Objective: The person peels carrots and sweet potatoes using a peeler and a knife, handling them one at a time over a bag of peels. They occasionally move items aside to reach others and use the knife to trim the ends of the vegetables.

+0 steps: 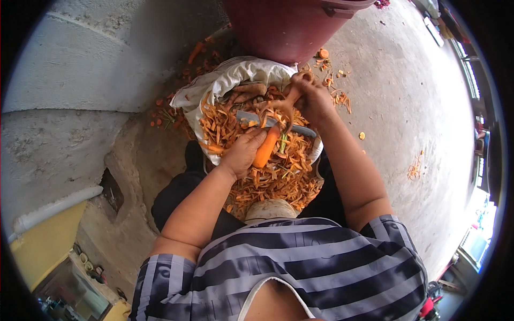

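Note:
My left hand (244, 153) is closed around a peeled orange carrot (266, 148), held at a slant over a heap of peelings. Up and to the right, my right hand (315, 100) grips the handle of an orange-brown peeler (286, 106), its head just above the carrot's upper end. Behind the carrot a knife (254, 116) lies across the peelings, partly hidden. The carrot peelings (284, 179) fill an open white sack (187, 97) between my legs. Several unpeeled carrots (249, 92) rest at its far side.
A large dark red tub (286, 27) stands just beyond the sack. A concrete wall (59, 64) runs along the left. Scraps and a carrot piece (323, 53) are scattered on the concrete floor (407, 107). A white pipe (59, 210) sticks out at lower left.

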Action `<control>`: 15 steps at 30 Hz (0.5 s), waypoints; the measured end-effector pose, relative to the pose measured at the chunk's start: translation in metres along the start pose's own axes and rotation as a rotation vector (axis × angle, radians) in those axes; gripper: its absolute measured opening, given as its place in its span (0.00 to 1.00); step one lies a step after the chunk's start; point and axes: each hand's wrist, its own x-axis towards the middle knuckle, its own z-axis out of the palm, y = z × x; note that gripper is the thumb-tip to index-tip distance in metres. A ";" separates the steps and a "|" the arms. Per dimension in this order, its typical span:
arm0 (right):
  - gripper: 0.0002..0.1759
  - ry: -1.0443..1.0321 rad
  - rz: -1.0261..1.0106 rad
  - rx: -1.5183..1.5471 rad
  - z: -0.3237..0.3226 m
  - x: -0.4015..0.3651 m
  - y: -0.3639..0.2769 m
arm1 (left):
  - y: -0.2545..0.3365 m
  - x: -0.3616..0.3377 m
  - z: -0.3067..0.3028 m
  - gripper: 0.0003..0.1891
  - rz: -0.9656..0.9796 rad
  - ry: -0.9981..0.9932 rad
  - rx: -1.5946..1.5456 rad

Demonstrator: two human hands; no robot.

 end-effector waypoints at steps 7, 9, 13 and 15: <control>0.10 0.191 -0.135 0.070 -0.004 0.006 -0.007 | 0.004 -0.005 0.000 0.15 0.000 -0.044 -0.099; 0.10 0.025 -0.074 0.102 -0.002 0.004 -0.001 | 0.004 -0.003 -0.003 0.14 -0.035 -0.033 -0.091; 0.10 0.090 -0.103 -0.027 -0.009 0.007 -0.002 | 0.005 -0.005 -0.003 0.14 -0.064 -0.023 -0.153; 0.10 0.148 -0.116 0.021 -0.009 0.005 -0.011 | 0.009 -0.005 0.000 0.14 -0.079 -0.002 -0.139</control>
